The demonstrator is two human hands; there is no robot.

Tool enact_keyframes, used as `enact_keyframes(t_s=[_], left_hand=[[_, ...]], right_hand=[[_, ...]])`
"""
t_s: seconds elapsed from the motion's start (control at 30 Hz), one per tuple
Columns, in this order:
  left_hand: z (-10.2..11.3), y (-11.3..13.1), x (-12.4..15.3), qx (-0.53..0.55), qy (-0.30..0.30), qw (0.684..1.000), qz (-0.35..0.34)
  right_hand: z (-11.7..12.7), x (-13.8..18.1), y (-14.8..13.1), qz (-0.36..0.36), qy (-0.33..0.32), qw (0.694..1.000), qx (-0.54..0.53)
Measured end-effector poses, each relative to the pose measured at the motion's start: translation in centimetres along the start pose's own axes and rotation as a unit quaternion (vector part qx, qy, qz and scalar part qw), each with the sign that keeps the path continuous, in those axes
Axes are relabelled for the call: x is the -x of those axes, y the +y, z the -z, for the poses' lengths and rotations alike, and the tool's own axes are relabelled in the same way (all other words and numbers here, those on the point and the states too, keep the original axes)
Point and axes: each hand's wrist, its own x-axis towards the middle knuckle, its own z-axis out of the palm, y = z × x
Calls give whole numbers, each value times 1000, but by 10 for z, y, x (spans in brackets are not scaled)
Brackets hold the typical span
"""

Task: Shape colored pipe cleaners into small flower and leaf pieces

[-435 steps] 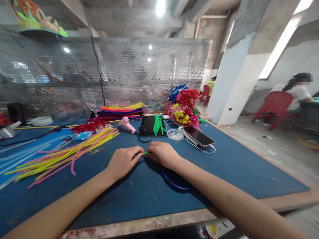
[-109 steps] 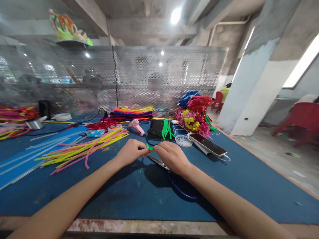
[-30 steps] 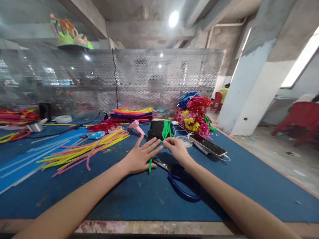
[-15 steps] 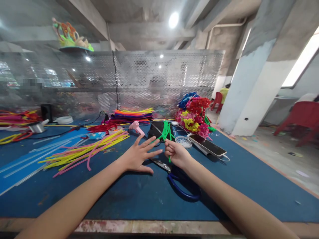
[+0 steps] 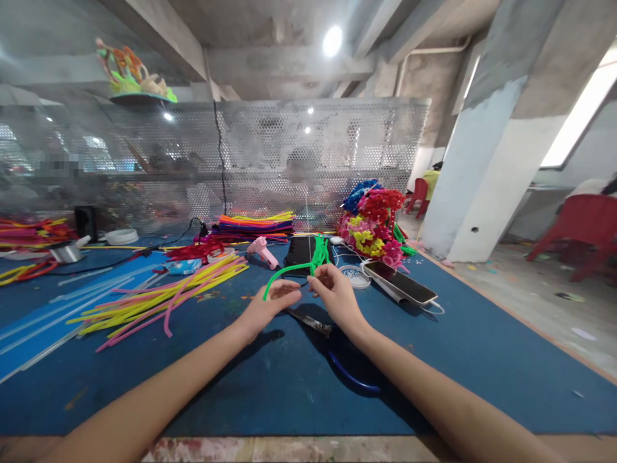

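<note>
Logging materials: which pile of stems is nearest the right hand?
The green pile on the black pad; the rest lie farther left, none green.

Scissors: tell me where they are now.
In the head view, the scissors lie on the blue mat just below the right hand, mostly right of centre, handle partly hidden.

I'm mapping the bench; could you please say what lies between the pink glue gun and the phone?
In the head view, a black pad bearing a bunch of green stems, then white cable and a round dish of small white pieces.
</note>
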Motion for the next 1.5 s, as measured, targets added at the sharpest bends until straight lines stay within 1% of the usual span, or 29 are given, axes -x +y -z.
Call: enact_keyframes(t_s=[0.03,0.1,0.17,0.2,0.23,0.27,0.33,0.4,0.43,0.5,0.53,0.6,0.73,0.87,0.93,1.03,1.13,1.23,1.37,1.5], left_hand=[[-6,1,4,81,-4,996,38],[-14,3,10,225,-33,968,110],[-18,4,14,318,-83,930,167],[-18,4,15,339,-105,918,178],[-19,4,16,342,-118,916,174],[-19,5,17,327,-118,925,155],[-19,4,16,249,-87,961,83],[-20,2,16,134,-40,990,6],[-20,0,15,81,-17,996,-23],[-20,-3,13,3,17,998,-59],[-19,-5,13,-18,26,997,-70],[-19,-8,11,-30,34,996,-81],[-17,-9,8,17,42,996,-76],[-12,-8,4,97,54,993,-32],[-9,-7,3,135,58,989,-21],[-7,-5,3,166,65,984,-28],[-6,-3,3,199,74,977,-24],[-6,-2,2,217,104,971,1],[-4,-1,1,214,151,965,28],[-4,-2,0,206,157,966,24]], right_hand=[[-1,2,-3,11,-4,1000,15],[-3,5,-9,29,12,999,19],[-2,6,-13,47,53,997,-5],[-1,6,-15,58,76,995,-21],[-1,6,-15,71,98,992,-32],[0,5,-14,79,113,990,-41],[0,3,-11,69,114,989,-62],[-2,3,-8,13,92,990,-105],[-3,3,-6,-28,79,988,-133],[-7,5,-4,-100,52,976,-185],[-9,7,-4,-123,40,971,-202],[-12,9,-6,-146,21,965,-218],[-14,11,-10,-155,-9,964,-216],[-15,12,-14,-146,-23,965,-216],[-14,11,-15,-152,-11,965,-214],[-10,8,-14,-181,28,961,-209],[-6,4,-9,-222,72,948,-217],[-3,2,-3,-255,99,936,-220],[-4,1,0,-263,95,934,-223],[-6,3,-1,-258,79,941,-204]])
